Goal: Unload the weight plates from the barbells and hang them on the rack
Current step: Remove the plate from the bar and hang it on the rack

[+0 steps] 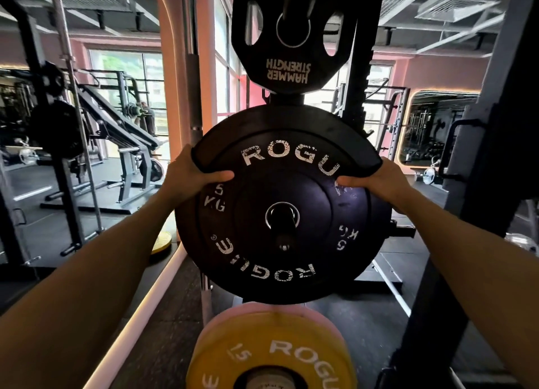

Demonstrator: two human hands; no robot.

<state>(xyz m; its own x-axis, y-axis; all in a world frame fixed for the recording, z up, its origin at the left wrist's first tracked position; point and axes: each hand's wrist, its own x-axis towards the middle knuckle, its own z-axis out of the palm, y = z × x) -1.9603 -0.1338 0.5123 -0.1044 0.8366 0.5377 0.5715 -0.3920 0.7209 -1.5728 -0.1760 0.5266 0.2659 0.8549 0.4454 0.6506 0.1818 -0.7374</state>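
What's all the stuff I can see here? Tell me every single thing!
Rogue plate: one, black, middle, on a rack peg.
Hammer Strength plate: one, black, hanging above it.
Yellow plate: one, yellow, below, marked 15.
Floor plate: one, yellow, left of the rack.
Squat racks: several, black, far left.
Mirror: one, right wall.
Left hand: gripping the Rogue plate's upper left edge.
Right hand: gripping its upper right edge.

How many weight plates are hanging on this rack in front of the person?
3 show: a black twelve-sided Hammer Strength plate on top, a black round Rogue plate in the middle, gripped by both hands, and a yellow Rogue plate below. More may hide behind.
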